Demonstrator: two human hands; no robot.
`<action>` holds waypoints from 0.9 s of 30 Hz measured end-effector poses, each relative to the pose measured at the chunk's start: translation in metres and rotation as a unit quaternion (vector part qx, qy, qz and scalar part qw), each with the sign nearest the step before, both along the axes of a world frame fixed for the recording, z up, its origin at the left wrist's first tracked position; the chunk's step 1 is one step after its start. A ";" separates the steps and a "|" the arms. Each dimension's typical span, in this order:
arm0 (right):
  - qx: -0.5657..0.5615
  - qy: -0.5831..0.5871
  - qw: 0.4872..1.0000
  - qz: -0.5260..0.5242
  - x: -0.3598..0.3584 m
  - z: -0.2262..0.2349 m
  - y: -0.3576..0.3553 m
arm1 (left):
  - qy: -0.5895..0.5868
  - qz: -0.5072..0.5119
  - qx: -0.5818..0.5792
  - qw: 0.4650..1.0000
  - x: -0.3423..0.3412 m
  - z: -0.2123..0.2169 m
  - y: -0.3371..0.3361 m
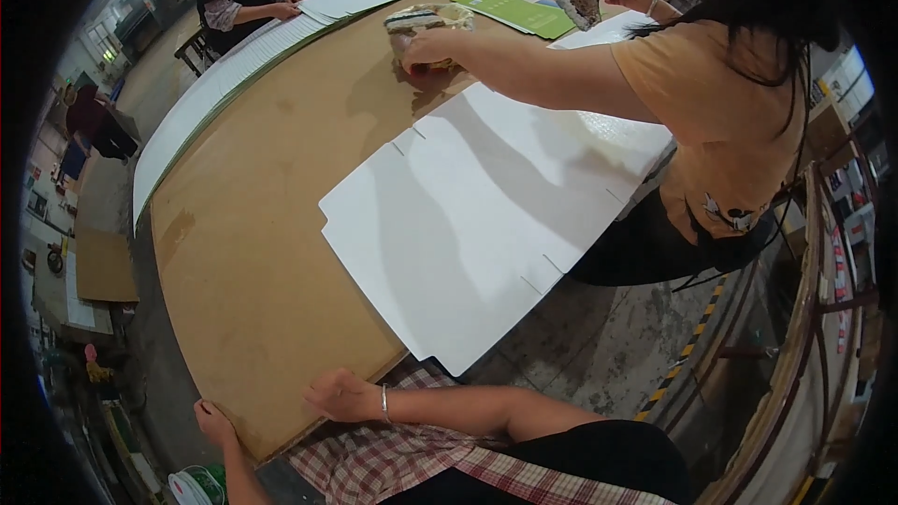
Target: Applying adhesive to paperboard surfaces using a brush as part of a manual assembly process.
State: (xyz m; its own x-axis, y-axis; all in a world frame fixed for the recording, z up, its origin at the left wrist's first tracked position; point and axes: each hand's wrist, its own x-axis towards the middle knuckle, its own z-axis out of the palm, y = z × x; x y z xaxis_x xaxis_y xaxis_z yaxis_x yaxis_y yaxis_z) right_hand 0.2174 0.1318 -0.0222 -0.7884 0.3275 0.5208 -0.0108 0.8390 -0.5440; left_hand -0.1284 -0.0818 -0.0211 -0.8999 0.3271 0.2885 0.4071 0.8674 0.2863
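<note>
My left hand (216, 420) rests at the near left edge of the brown tabletop (271, 299), fingers curled in and nothing visible in them. Close by, my right hand (342, 396), with a silver bracelet at its wrist, lies loosely closed on the board near the edge; I see nothing in it. Beyond it, a large white cardboard sheet (496, 224) with slits and notched corners lies across the table, one corner overhanging the near edge. Neither hand touches this sheet.
At the right a co-worker (711, 122) leans in, one hand at a crusted tub (430, 19), the other holding a stained brush-like tool (579, 6). A fanned row of white sheets (243, 61) lines the far left edge. Green printed sheets (510, 5) lie behind.
</note>
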 end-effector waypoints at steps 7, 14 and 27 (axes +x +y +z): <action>-0.045 0.005 0.999 0.016 -0.002 0.001 0.002 | 0.009 -0.007 0.013 1.000 0.003 0.001 0.001; -0.042 0.024 0.998 0.028 0.001 0.003 0.004 | 0.000 -0.003 0.020 1.000 0.004 0.002 0.002; -0.012 -0.024 0.999 0.029 -0.002 -0.006 0.002 | -0.004 -0.001 0.027 1.000 0.008 0.004 0.005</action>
State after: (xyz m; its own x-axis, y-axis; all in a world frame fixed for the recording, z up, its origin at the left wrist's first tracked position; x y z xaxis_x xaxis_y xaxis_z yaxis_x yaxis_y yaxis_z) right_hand 0.2153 0.1337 -0.0285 -0.8304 0.2927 0.4740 -0.0321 0.8243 -0.5652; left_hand -0.1208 -0.0767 -0.0174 -0.9016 0.3123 0.2991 0.4058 0.8502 0.3353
